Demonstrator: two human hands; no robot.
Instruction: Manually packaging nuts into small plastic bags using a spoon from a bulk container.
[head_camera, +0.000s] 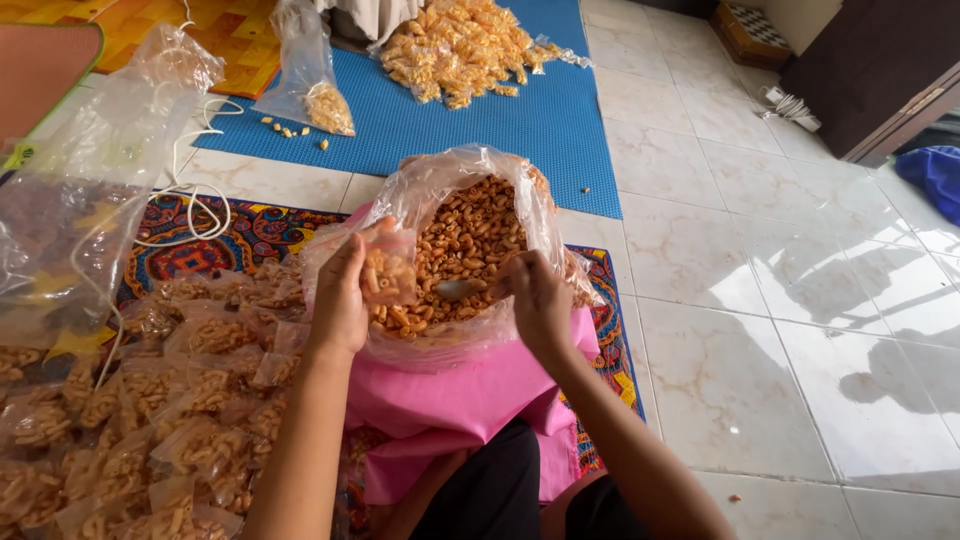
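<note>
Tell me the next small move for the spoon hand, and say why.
Probably tip the spoon into the small bag. The right hand holds it over the big bag of snacks, its bowl pointing toward the small bag, which the left hand holds up beside it, only partly filled.

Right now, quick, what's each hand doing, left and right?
Left hand: closed on a small clear packet of snacks.
Right hand: closed on a spoon over the big snack bag.

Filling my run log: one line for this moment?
left hand: holds small clear snack-filled packet | right hand: metal spoon in large clear plastic bag
</note>
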